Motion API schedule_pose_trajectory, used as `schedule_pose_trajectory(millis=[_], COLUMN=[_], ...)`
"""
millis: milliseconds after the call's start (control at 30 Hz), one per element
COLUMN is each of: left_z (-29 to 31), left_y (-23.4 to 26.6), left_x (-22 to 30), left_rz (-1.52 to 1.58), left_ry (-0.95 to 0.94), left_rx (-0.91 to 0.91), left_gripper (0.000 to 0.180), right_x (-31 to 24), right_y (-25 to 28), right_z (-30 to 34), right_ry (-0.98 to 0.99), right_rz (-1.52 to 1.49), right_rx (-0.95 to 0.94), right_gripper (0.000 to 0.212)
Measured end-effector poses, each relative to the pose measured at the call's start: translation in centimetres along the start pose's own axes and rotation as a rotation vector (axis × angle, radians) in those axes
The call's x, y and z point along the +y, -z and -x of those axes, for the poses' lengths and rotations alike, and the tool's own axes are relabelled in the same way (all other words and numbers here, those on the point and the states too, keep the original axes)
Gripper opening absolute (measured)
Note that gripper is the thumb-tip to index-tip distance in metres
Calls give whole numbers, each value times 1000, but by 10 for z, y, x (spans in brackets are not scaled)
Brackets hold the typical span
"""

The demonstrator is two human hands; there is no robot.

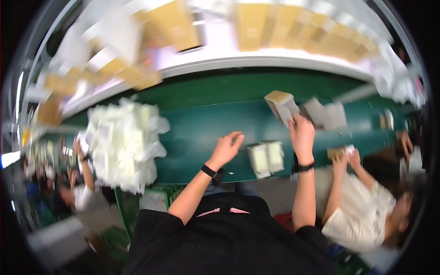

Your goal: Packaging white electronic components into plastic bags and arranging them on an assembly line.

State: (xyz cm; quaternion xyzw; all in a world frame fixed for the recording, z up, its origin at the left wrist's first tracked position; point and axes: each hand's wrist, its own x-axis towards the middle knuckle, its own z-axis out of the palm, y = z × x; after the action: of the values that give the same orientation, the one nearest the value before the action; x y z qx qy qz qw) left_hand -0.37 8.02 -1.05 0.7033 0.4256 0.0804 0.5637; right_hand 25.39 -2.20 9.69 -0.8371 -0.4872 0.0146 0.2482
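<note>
Fingers [292, 124] of the right hand pinch a carton; left hand carries nothing

The right hand [303, 136], right of centre in the frame, has its fingertips drawn in on the lower edge of the grey-and-brown carton [278, 101], which sits tilted just beyond it. From my remote post I cannot tell whether the carton's far side touches the green table [197, 123]. The left hand [225, 149], at mid-frame, hangs over the tabletop with fingers half curled and a gap at the thumb, gripping nothing.

I judge the carton light and thin-walled, stiff along its folds but easily dented across a panel. I would take it by a folded edge or corner, with a mild squeeze.

Below it, two pale-green packs [261, 161] stand side by side near the table's front edge; I cannot tell what is inside them. Grey-white panels [336, 114] lie to the right, too blurred for me to say whether they belong to one box or two. At left, a heap of pale packets [126, 142] in clear wrapping looks slick and soft. A green crate [173, 191], lower left, holds something grey [153, 200] that I cannot identify. Tan boxes [250, 27] line the shelf [220, 64] across the top.
</note>
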Motion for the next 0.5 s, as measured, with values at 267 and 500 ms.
schedule_pose_trajectory(millis=[267,500], left_z=[128,205], left_y=[72,149], left_x=[-90,-139], left_rz=[43,-97], left_ry=[-130,245], left_rx=[660,621], left_gripper=[62,43], right_x=[-237,-312], right_y=[-144,-198], right_z=[104,109], right_ry=[435,608], right_rz=[-298,-710], right_rx=[-409,-1260], right_gripper=[10,28])
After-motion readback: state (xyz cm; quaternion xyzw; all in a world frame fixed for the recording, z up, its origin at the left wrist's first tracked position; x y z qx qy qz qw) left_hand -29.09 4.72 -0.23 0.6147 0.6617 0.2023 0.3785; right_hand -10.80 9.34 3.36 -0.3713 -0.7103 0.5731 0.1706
